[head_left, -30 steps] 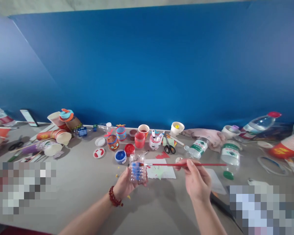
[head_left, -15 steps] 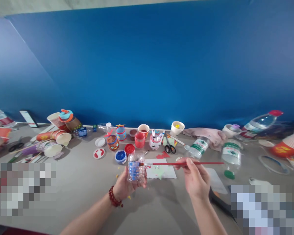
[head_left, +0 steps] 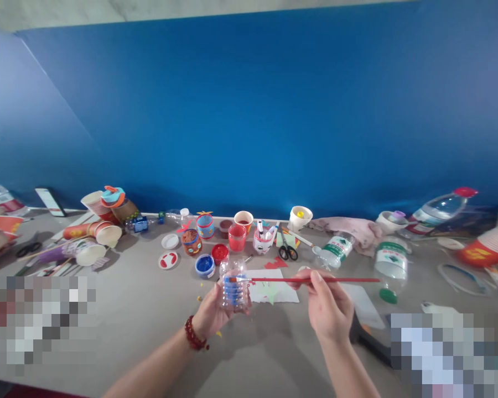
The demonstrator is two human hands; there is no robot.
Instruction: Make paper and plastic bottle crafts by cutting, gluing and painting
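Note:
My left hand, with a red bead bracelet at the wrist, is wrapped round a clear ribbed plastic bottle piece that carries blue painted stripes. My right hand pinches a thin red paintbrush held level, and its tip rests on the bottle's upper stripe. Just behind the bottle stand an open pot of blue paint and a pot of red paint. A white sheet of paper lies under the brush.
Decorated paper cups lie at the left. Black scissors, a red cup and water bottles crowd the grey table's back and right. A blue wall rises behind. Blurred patches cover both lower corners.
The brush tip has slid left across the bottle, from its right edge onto the front stripes. My right hand shifted slightly left. The bottle stays in my left hand.

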